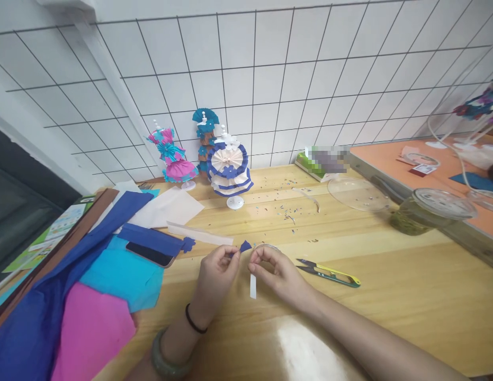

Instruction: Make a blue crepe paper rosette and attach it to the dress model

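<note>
While the left hand [220,267] is pinching a small blue piece [245,246], the right hand [277,271], fingers closed, is apparently gripping a white strip [253,286], whose long axis is running toward the wearer. Between the 2 hands, the blue piece's free end is pointing rightward, just beyond the strip.

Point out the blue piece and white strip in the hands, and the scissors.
Blue piece [245,246], head view: its exposed part.
White strip [253,286], head view: its hanging part.
Scissors [337,270], head view: yellow handle.
</note>
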A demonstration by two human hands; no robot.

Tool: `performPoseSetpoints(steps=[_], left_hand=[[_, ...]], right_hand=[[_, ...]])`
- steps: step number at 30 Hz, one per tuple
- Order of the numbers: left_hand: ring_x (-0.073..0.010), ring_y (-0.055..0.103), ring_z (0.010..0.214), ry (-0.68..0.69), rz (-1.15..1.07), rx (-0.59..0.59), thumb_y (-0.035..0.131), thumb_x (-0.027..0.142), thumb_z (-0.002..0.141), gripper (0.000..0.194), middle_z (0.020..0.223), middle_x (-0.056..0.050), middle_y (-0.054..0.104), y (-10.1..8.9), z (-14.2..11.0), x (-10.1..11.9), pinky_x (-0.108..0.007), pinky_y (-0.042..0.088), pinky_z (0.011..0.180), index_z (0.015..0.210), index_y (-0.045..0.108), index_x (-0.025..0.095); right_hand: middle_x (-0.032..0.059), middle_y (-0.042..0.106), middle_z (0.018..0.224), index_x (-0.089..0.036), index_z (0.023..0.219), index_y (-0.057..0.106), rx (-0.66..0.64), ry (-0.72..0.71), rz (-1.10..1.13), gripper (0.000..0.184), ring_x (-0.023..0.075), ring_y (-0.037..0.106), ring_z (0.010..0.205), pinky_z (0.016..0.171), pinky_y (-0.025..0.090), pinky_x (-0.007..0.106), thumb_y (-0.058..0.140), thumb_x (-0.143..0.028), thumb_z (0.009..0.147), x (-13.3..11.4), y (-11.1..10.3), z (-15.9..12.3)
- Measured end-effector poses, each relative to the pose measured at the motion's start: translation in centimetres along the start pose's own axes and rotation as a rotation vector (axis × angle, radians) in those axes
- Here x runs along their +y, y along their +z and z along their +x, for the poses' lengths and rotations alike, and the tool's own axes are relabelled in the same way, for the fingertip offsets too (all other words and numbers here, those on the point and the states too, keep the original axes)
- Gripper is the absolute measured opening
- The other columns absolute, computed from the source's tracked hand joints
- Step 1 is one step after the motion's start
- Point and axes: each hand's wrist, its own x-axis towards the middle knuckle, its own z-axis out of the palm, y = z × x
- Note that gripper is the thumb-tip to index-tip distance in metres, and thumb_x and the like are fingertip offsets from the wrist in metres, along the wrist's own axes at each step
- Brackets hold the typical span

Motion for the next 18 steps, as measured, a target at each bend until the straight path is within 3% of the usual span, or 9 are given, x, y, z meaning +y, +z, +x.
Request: performPoseSetpoints(steps=[4, 7, 15, 18], left_hand=[[-0.0137, 0.059, 0.064, 0.326, 0.301, 0.040, 0.051, 0.015, 0.074, 0.011, 0.074, -0.002, 0.066, 0.16, -0.44, -0.29, -0.026, 0.047, 0.063, 0.077, 0.061, 0.018], [-0.0144, 0.060, 0.067, 0.449, 0.387, 0.059, 0.050, 0.012, 0.074, 0.013, 0.074, -0.003, 0.067, 0.17, -0.48, -0.34, -0.026, 0.046, 0.063, 0.079, 0.060, 0.018], [-0.0146, 0.059, 0.067, 0.503, 0.473, 0.018, 0.048, 0.011, 0.075, 0.011, 0.070, -0.002, 0.064, 0.24, -0.52, -0.15, -0.027, 0.044, 0.062, 0.076, 0.057, 0.018], [-0.0158, 0.060, 0.070, 0.486, 0.484, 0.006, 0.048, 0.012, 0.075, 0.010, 0.074, -0.003, 0.065, 0.28, -0.57, -0.22, -0.028, 0.045, 0.064, 0.077, 0.056, 0.018]], right_hand=[[0.0015, 0.055, 0.076, -0.018, 0.080, 0.053, -0.009, -0.043, 0.036, 0.012, 0.0130, 0.051, 0.074, 0.071, 0.042, 0.025, 0.048, -0.029, 0.082, 0.18, 0.24, -0.14], [0.0023, 0.058, 0.078, -0.018, 0.082, 0.055, 0.011, -0.047, 0.052, 0.013, 0.0132, 0.053, 0.075, 0.072, 0.043, 0.025, 0.049, -0.029, 0.081, 0.19, 0.27, -0.12], [0.0034, 0.060, 0.079, -0.017, 0.081, 0.058, 0.076, 0.028, 0.123, 0.017, 0.0133, 0.055, 0.073, 0.070, 0.044, 0.026, 0.055, -0.033, 0.077, 0.28, 0.01, 0.01], [0.0011, 0.058, 0.073, -0.018, 0.100, 0.053, 0.051, 0.043, 0.159, 0.028, 0.0126, 0.055, 0.070, 0.069, 0.044, 0.027, 0.057, -0.030, 0.075, 0.31, -0.04, -0.04]])
